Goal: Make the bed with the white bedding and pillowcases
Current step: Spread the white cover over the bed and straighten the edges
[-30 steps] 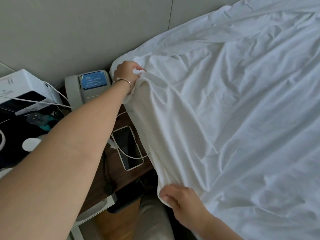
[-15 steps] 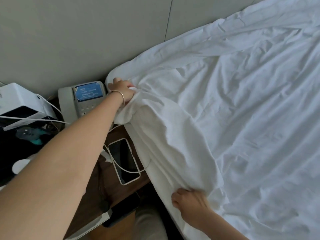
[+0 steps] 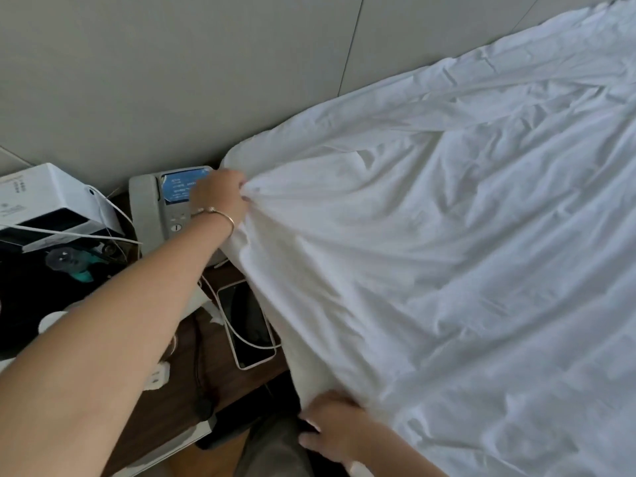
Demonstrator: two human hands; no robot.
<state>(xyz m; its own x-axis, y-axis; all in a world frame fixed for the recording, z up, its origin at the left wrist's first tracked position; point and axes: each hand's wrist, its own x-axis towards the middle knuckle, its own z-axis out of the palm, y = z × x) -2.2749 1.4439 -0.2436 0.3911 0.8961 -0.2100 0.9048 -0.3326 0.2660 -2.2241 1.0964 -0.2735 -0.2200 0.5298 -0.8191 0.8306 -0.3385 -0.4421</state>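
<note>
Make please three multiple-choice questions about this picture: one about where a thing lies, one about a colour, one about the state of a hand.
1. Where does the smartphone lie?
A. on the bed
B. on the dark bedside table, beside the sheet's hanging edge
C. on top of the desk telephone

2. What colour is the label panel on the desk telephone?
A. red
B. green
C. blue

3. What does the left hand do?
A. pinches a bunch of the white sheet at the bed's corner
B. lies flat on the wall
C. holds the smartphone

Answers:
1 B, since it lies on the brown table with a white cable across it.
2 C, since the panel is plainly blue.
3 A, since folds of the sheet spread out from the fingers.
</note>
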